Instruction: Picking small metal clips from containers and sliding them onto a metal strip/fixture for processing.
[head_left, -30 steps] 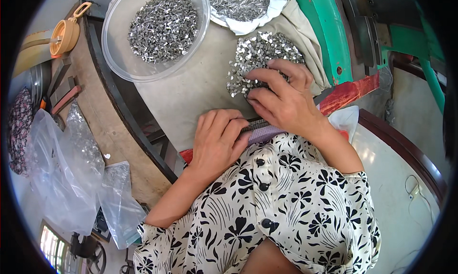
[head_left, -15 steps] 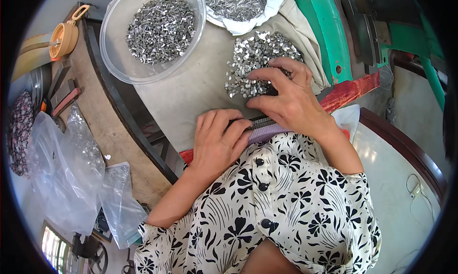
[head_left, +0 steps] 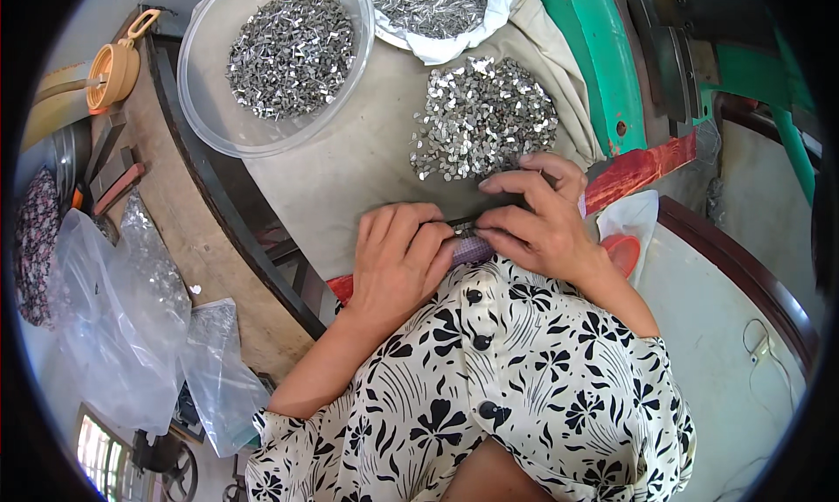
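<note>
Close to my body lies a narrow dark strip [head_left: 462, 228] with small metal pieces set along it; a purple checked cloth [head_left: 473, 252] shows beneath. My left hand [head_left: 398, 257] is curled round the strip's left part, its fingertips closed on it. At the strip's middle, my right hand [head_left: 546, 227] has thumb and forefinger pinched together, and whatever is between them is too small to make out. Beyond the right hand spreads a loose pile of small, flat, shiny metal pieces [head_left: 485, 117] on a beige cloth [head_left: 350, 174].
A clear plastic tub [head_left: 205, 122] of small metal bits stands at the far left, beside a white-lined bowl [head_left: 437, 48] of thin metal pins. Green machine framing [head_left: 594, 74] rises at the right. Plastic bags [head_left: 122, 327] hang by the wooden bench [head_left: 197, 214]; a red lid [head_left: 620, 256] lies at the right.
My right hand has come from the metal pile down to the strip, its fingers closing into a pinch. The left hand has stayed put. The clear tub has shifted slightly left.
</note>
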`<state>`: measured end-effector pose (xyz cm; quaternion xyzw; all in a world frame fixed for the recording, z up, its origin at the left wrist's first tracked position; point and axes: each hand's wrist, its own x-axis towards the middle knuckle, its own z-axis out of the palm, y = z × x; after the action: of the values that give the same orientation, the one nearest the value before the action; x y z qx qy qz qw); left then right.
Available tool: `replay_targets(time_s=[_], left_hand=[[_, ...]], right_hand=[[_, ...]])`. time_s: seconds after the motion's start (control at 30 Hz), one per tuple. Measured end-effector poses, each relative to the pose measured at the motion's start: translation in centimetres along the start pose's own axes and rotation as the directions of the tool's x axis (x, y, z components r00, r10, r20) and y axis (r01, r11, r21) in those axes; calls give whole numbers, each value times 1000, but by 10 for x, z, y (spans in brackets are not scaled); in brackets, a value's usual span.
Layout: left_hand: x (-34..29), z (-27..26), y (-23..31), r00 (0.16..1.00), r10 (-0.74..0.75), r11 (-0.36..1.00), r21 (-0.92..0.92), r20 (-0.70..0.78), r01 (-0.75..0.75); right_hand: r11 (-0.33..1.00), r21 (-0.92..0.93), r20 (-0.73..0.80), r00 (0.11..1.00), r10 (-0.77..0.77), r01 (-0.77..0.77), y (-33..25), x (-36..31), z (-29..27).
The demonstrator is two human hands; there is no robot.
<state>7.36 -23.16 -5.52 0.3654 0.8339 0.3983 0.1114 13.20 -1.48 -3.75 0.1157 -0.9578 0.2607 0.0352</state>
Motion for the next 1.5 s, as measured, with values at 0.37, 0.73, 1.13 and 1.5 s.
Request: replay_targets(time_s=[0.37,0.73,1.13,1.5], left_hand=[[-1,0,0,999,8,999,38,31,-9],[0,0,0,998,-28,1000,-12,52,29],[12,11,6,999,39,998,49,28,-40],[9,8,5,993,105,989,97,51,-110]], right_hand=[[993,-101,-52,996,-70,65,15,39,3],[980,-84,41,983,-180,183,11,57,4],[999,-7,-164,986,-44,43,11,22,3],[1000,24,-151,988,19,-16,6,-11,5]])
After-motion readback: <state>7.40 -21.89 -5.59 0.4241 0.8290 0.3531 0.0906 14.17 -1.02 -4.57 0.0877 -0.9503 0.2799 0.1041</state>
